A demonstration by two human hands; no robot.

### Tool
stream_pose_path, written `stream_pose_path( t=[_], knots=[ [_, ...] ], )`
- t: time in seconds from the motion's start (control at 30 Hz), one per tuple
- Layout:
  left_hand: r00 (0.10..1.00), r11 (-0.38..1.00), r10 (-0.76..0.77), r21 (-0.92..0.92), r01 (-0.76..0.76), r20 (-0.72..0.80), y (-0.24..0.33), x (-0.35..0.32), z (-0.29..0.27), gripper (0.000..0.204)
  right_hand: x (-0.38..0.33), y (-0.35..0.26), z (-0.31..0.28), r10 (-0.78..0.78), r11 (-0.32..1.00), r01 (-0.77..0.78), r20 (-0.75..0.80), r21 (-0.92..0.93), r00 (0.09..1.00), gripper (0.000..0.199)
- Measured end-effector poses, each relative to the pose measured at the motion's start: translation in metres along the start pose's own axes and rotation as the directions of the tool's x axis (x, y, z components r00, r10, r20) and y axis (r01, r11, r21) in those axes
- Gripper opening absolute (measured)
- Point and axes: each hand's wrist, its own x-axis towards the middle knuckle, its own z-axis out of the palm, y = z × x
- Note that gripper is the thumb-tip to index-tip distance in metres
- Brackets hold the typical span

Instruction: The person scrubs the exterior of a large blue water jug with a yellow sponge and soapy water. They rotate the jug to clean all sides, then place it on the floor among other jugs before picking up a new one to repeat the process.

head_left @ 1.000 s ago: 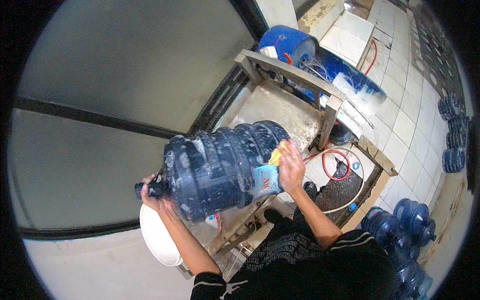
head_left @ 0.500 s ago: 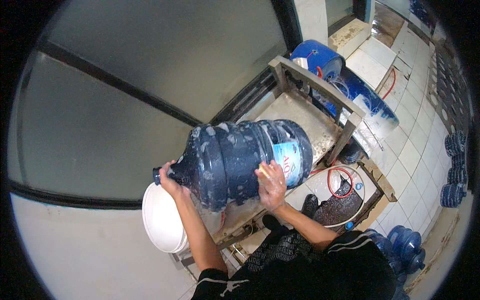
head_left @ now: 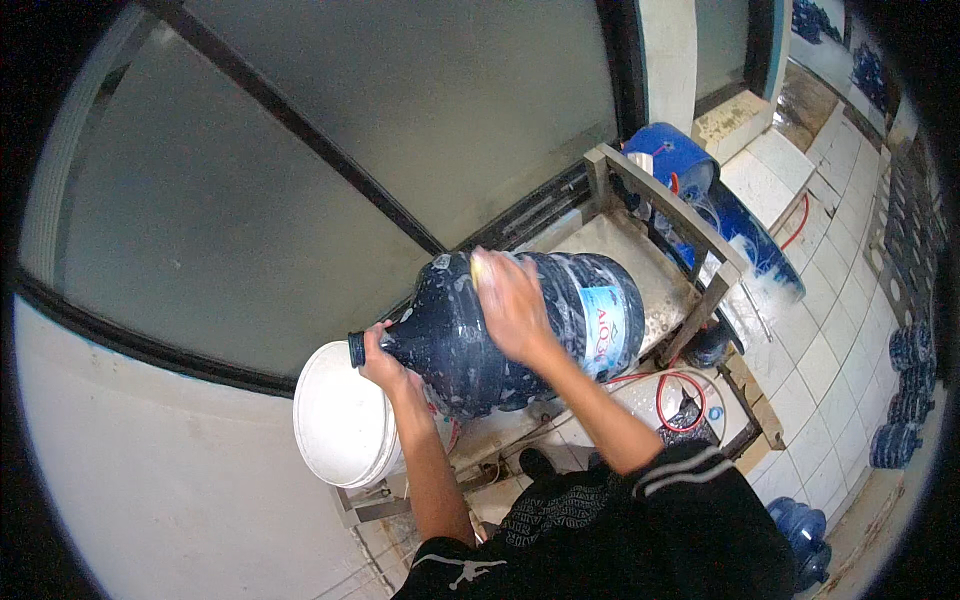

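A large dark blue water jug [head_left: 440, 335] lies on its side on a metal bench [head_left: 655, 285], with soap foam on its ribbed body and a light blue label [head_left: 602, 318] near its base. Its neck points left, and my left hand [head_left: 382, 362] is closed around it just behind the rim. On the upper side of the jug, near the shoulder, my right hand [head_left: 512, 305] presses a yellow sponge [head_left: 481, 268]. Most of the sponge is hidden under the fingers, which are slightly blurred.
A white bucket [head_left: 345, 425] stands below the jug's neck. Beyond the bench rail [head_left: 665, 200] are a blue drum [head_left: 675, 155] and a foamy blue tub [head_left: 775, 265]. A red hose [head_left: 660, 402] curls beside the bench. More blue jugs [head_left: 800, 530] stand at the lower right.
My right hand has moved with the sponge from the jug's near side by the label up and left to its top. My left hand stays at the neck. The view has shifted.
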Motion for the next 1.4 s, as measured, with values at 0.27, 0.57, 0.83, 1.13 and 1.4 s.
stream_pose_path(
  t=[0.27, 0.57, 0.83, 1.13, 1.4],
  knots=[
    [0.991, 0.991, -0.064, -0.112, 0.078, 0.117, -0.018, 0.028, -0.018, 0.007, -0.06, -0.014, 0.026, -0.492, 0.858, 0.484, 0.006, 0.172, 0.871, 0.036],
    [0.997, 0.998, 0.021, -0.056, -0.018, 0.07, -0.007, -0.003, 0.006, 0.01, 0.105, -0.035, 0.054, -0.066, 0.886, 0.333, 0.623, -0.322, 0.779, 0.027],
    [0.97, 0.988, 0.004, 0.152, 0.034, -0.243, -0.003, 0.013, 0.008, 0.016, -0.086, -0.057, 0.037, -0.381, 0.906, 0.408, 0.204, -0.114, 0.902, 0.047],
    [0.975, 0.954, -0.106, -0.256, 0.155, 0.196, -0.025, 0.035, -0.023, 0.012, 0.022, 0.044, 0.024, 0.167, 0.976, -0.16, 0.036, -0.144, 0.985, 0.036],
    [0.954, 0.986, -0.166, -0.018, 0.167, -0.248, 0.004, 0.02, -0.007, 0.017, -0.081, 0.022, 0.041, -0.037, 0.987, 0.013, -0.148, -0.159, 0.988, 0.049]
  ],
)
